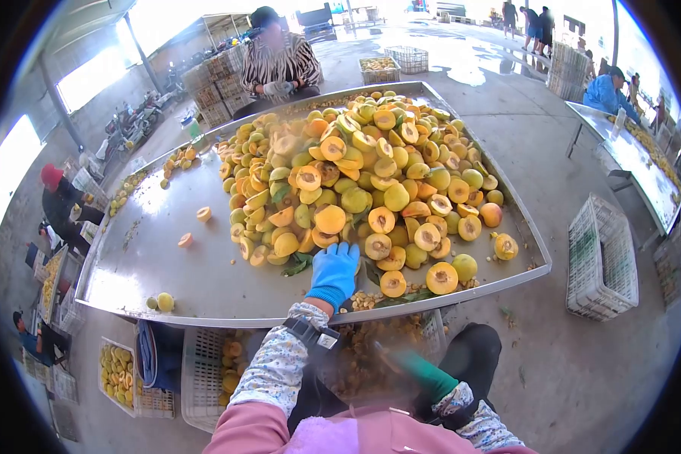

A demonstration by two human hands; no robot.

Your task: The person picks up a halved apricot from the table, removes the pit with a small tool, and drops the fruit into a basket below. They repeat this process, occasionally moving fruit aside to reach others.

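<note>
My left hand (334, 273), in a blue glove, reaches over the near edge of the metal table (181, 257) and touches the front of a big pile of halved and whole yellow-orange fruit (330, 219). Its fingers are bent onto the fruit, and what they hold, if anything, is hidden. My right hand (416, 371), in a green glove, is low in front of my lap, over a crate of small bits below the table edge. It is smeared by motion, and something thin and pale shows near its fingers.
Across the table sits a person in a striped top (280, 64). White crates (602, 257) stand on the floor at the right, and a crate of fruit (116, 374) is at the lower left. Other people sit at a second table (620, 144) on the right.
</note>
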